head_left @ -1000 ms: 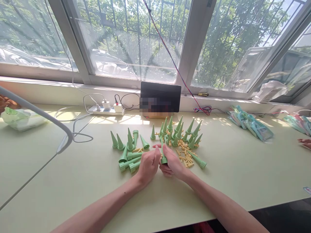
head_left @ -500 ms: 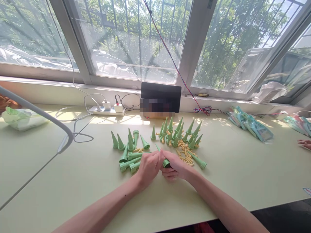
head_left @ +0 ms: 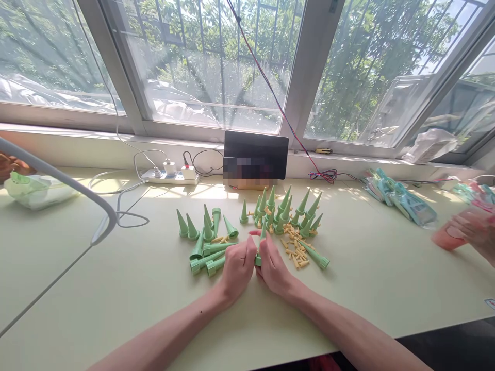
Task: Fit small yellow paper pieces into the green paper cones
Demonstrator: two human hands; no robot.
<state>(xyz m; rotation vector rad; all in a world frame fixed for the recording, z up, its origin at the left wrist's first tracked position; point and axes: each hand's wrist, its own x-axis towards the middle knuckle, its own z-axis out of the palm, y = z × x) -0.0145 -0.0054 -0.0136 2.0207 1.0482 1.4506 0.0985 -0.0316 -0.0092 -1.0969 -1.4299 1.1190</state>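
My right hand [head_left: 275, 265] is wrapped round a green cone [head_left: 263, 234], its tip pointing up and its ribbed collar low between my hands. Against that collar my left hand [head_left: 238, 263] is closed in a pinch; what its fingers grip is too small to make out. Green cones, some upright [head_left: 181, 223] and others lying flat [head_left: 201, 263], are to the left. A cluster of upright cones with yellow pieces on their sides [head_left: 286, 208] stands behind my hands. Loose yellow pegs [head_left: 297, 251] are heaped beside my right hand, near a lying cone [head_left: 319, 258].
A dark tablet [head_left: 256, 154] leans at the back by a power strip [head_left: 170, 178]. Bagged teal packets [head_left: 410, 201] lie back right. Another person's hand [head_left: 474, 229] holds something pink at the right edge. A grey curved tube [head_left: 77, 180] crosses the left.
The cone between my hands has turned from tilted to nearly upright, and my right fingers have shifted round it. At the right, the other person's hand has come further in with a pink item.
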